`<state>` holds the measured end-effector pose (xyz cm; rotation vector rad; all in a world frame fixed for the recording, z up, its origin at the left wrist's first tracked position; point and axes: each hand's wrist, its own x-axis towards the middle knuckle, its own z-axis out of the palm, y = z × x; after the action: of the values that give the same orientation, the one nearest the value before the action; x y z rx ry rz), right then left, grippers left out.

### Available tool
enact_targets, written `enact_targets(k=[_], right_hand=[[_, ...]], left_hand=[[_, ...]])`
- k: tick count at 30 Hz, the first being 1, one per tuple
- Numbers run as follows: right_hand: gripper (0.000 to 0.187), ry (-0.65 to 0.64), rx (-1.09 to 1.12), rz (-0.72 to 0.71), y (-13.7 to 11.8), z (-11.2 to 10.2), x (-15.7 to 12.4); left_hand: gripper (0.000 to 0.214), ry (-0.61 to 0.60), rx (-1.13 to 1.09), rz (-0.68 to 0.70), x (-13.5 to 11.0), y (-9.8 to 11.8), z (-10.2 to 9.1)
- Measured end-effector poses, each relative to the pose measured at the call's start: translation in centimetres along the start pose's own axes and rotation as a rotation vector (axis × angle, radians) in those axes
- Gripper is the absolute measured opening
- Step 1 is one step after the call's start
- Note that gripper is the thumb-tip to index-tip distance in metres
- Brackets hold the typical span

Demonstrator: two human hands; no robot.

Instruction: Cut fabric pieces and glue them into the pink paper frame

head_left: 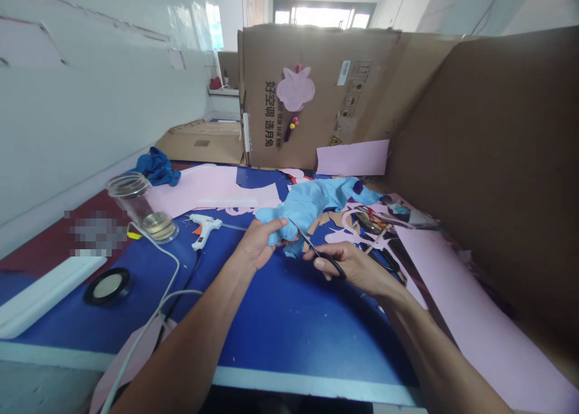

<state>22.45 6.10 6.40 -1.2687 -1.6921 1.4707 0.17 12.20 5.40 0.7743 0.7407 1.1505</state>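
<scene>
My left hand [261, 243] pinches the near end of a light blue cloth [312, 200], with the thumb on top of a rounded, lobed part. The rest of the cloth spreads away to the right over scraps on the table. In my right hand [350, 263] is a pair of scissors [335, 268] with black handles. Its blades point up and left, and their tips are at the cloth's edge just right of my left thumb. Whether the blades are parted is too small to tell.
A white glue gun [204, 229] lies left of my hands, its cable trailing toward me. Beyond it stand a glass jar [151, 212] and a roll of black tape [108, 286]. Pink sheets [456, 293] and cut scraps lie right. Cardboard [325, 100] walls the back.
</scene>
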Motion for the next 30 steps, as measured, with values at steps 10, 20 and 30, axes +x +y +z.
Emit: enact_targets(k=[10,20,30], right_hand=[[0.058,-0.005,-0.025,-0.016,0.47,-0.07,0.24],[0.057,-0.007,-0.057,-0.030,0.46,0.01,0.21],[0.063,0.001,-0.041,-0.021,0.21,0.10,0.12]], left_hand=[[0.031,0.037,-0.009,-0.014,0.00,-0.04,0.03],[0.035,0.033,-0.017,-0.009,-0.03,-0.06,0.12],[0.037,0.021,-0.021,-0.002,-0.04,-0.27,0.10]])
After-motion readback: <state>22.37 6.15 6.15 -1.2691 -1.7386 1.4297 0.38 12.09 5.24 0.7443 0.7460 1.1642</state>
